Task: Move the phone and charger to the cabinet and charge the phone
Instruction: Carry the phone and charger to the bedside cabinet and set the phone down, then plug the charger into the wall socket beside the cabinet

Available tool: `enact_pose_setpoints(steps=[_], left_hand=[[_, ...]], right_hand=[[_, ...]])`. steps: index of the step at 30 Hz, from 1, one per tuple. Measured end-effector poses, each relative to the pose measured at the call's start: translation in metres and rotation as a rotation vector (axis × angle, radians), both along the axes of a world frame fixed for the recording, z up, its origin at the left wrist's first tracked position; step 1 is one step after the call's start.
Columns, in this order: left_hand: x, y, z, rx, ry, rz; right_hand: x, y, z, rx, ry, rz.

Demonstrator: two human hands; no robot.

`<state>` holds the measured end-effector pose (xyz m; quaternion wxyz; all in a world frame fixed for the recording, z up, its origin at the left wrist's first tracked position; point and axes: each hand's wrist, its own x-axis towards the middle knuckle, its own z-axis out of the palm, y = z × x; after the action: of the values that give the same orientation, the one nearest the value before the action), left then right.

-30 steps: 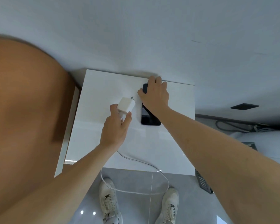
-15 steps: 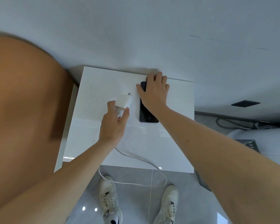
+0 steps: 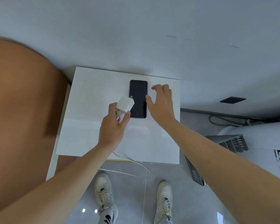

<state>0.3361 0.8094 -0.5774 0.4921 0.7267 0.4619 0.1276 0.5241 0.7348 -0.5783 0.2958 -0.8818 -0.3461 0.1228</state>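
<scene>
room: pale grey wall ahead, glossy grey tiled floor (image 3: 176,199) below, large blurred tan-orange surface (image 3: 19,110) filling your left side
surface: white glossy square-topped cabinet (image 3: 90,88) set against the wall
phone: black rectangular smartphone (image 3: 138,94) lies flat, screen up and dark, on the far-centre of the cabinet top, long axis pointing away from you
charger: white block-shaped plug adapter (image 3: 125,104) held above the cabinet, overlapping the phone's left lower edge in view; prongs point up and away
cable: thin white charging cable (image 3: 136,164) runs from under your left wrist over the cabinet's front edge and loops above the floor
left hand: your left hand (image 3: 114,125) pinches the adapter's near end between thumb and fingers
right hand: your right hand (image 3: 162,104) is spread, holding nothing, just right of the phone; thumb tip at the phone's right edge, can't tell if it touches
feet: your two white lace-up sneakers (image 3: 105,193) stand on the tiles in front of the cabinet
right side: dark grey slotted rack (image 3: 231,143) and grey cords by the wall, well apart from the cabinet
</scene>
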Motion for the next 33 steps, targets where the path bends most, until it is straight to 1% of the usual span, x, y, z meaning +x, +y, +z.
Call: enact_pose_setpoints(steps=[1,4,7,8,10,13,17,19,22,26,30,33], left_hand=[[0.004,-0.008,0.001,0.004,-0.009,-0.021],[0.021,-0.035,0.006,0.017,-0.024,-0.085],[0.042,-0.058,0.007,0.048,-0.024,-0.137],[0.049,-0.064,0.006,0.050,-0.027,-0.151],[0.061,-0.075,0.004,0.030,-0.038,-0.168],[0.076,-0.088,-0.001,-0.030,-0.061,-0.148],[0.089,-0.102,-0.006,-0.089,-0.098,-0.117],[0.093,-0.107,-0.007,-0.098,-0.084,-0.080],[0.092,-0.107,-0.005,-0.088,-0.009,-0.033],[0.086,-0.098,-0.005,-0.035,0.073,-0.006],[0.079,-0.092,-0.003,-0.078,0.006,0.084],[0.072,-0.089,-0.003,-0.067,-0.005,0.109]], right_hand=[[0.000,-0.009,0.003,0.003,0.100,-0.054],[0.002,-0.031,0.012,0.029,0.537,-0.243],[0.006,-0.053,0.022,0.119,0.935,-0.316],[0.008,-0.060,0.024,0.141,1.017,-0.322],[0.014,-0.073,0.025,0.182,1.096,-0.323],[0.023,-0.088,0.022,0.201,1.092,-0.341],[0.036,-0.100,0.015,0.166,1.039,-0.360],[0.043,-0.099,0.013,0.131,0.979,-0.350],[0.050,-0.087,0.012,0.070,0.887,-0.330],[0.051,-0.072,0.010,0.011,0.773,-0.295],[0.054,-0.064,0.008,0.044,0.653,-0.261],[0.056,-0.059,0.005,-0.008,0.489,-0.227]])
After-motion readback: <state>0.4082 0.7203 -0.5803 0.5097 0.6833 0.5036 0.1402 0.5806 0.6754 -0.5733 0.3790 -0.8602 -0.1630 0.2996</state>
